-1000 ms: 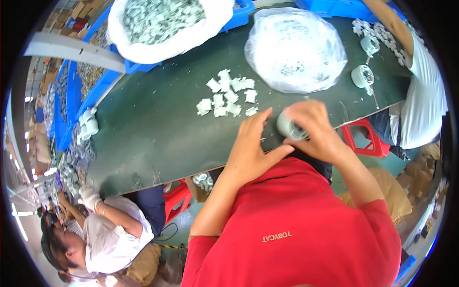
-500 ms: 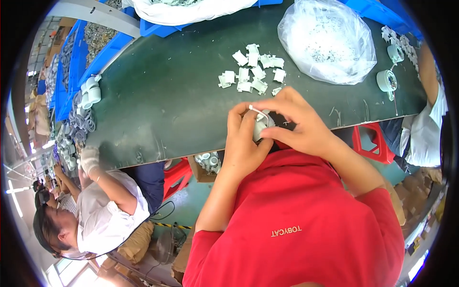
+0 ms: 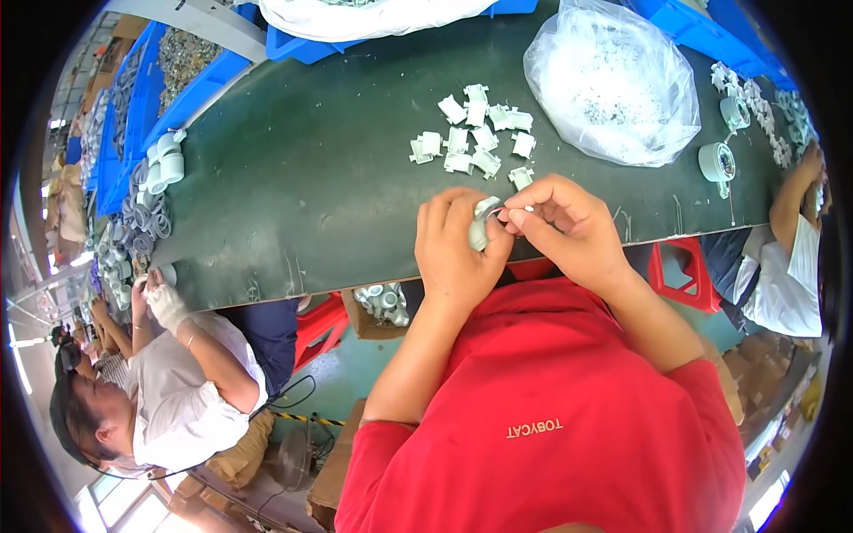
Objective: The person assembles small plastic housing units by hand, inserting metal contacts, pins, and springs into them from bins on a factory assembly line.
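My left hand (image 3: pixel 455 242) is closed round a pale grey-green round plastic housing (image 3: pixel 479 229), just over the table's near edge. Its fingers cover much of the part. Right beside it, my right hand (image 3: pixel 569 233) pinches a thin white wire (image 3: pixel 529 209) between thumb and forefinger at the housing's right side. A small white end shows by the fingertips; where the wire meets the housing is hidden. Beyond my hands, several pale plastic brackets (image 3: pixel 477 114) lie scattered on the dark green table (image 3: pixel 311 151), one of them close to my right fingertips.
A clear plastic bag (image 3: pixel 613 89) of small parts stands at the far right. Two round housings (image 3: pixel 716 163) with wires lie near a co-worker's arm (image 3: pixel 791 200). At left, grey rings (image 3: pixel 147 218) and a gloved co-worker's hand (image 3: pixel 167 306) border the table. A red stool (image 3: pixel 684 275) stands below.
My right hand has moved slightly down and right, drawing the white wire away from the top of the housing. My left hand still grips the housing. The left co-worker's hands have shifted.
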Demonstrator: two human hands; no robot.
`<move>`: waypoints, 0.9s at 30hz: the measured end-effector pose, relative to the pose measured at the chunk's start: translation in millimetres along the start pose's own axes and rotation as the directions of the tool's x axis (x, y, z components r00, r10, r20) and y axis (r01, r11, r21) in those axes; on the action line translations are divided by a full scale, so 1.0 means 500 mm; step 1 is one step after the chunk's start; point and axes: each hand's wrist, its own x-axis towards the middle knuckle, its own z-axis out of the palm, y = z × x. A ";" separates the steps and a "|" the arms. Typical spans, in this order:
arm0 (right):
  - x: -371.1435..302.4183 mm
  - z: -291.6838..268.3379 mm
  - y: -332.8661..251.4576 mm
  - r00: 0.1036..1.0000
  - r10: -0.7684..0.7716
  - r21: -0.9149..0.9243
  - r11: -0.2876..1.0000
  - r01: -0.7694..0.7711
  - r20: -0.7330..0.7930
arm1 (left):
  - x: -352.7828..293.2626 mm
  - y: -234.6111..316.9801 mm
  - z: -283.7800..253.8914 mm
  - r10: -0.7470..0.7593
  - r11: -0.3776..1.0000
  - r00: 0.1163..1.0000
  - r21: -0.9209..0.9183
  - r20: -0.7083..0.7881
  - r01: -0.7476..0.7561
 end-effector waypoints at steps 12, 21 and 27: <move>0.003 0.018 0.055 0.995 0.007 -0.081 0.997 -0.016 -0.104 | -0.008 -0.003 0.002 -0.130 0.934 0.991 -0.334 0.022 0.130; 0.004 -0.014 0.014 0.971 0.238 0.154 0.960 -0.234 -0.010 | -0.006 -0.008 -0.005 -0.032 0.963 0.999 -0.265 0.032 0.040; 0.014 -0.080 0.013 0.976 -0.139 -0.674 0.739 -0.010 -0.167 | -0.008 -0.012 -0.013 -0.101 0.958 0.994 -0.266 0.038 0.107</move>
